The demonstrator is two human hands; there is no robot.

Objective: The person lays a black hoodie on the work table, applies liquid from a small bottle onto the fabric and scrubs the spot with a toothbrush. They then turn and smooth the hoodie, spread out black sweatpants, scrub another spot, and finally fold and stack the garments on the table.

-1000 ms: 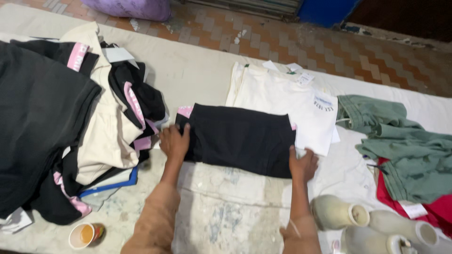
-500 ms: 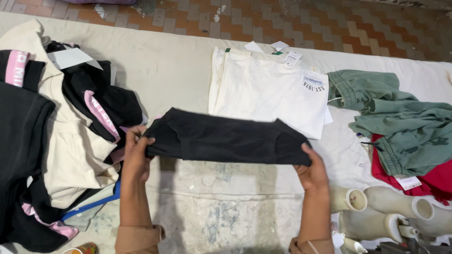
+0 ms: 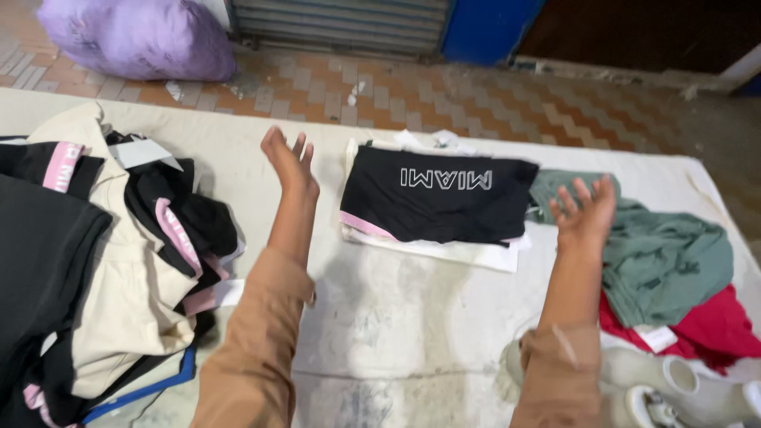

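A folded black shirt [image 3: 436, 194] with white lettering and a pink edge lies on top of a folded white shirt [image 3: 444, 252] on the white table cover [image 3: 380, 317]. My left hand [image 3: 289, 162] is raised to the left of the black shirt, fingers spread, holding nothing. My right hand [image 3: 585, 210] hovers to the right of it, also open and empty, above the edge of a green garment [image 3: 658, 254]. Both arms wear tan sleeves.
A heap of black, cream and pink clothes [image 3: 95, 254] covers the table's left side. A red garment [image 3: 697, 325] lies under the green one at right. White cone-shaped spools [image 3: 658, 380] sit at lower right. A purple sack [image 3: 131, 36] stands on the brick floor.
The black shirt was held up between both hands; now it lies on the white shirt. Both hands have let go and lifted away, open.
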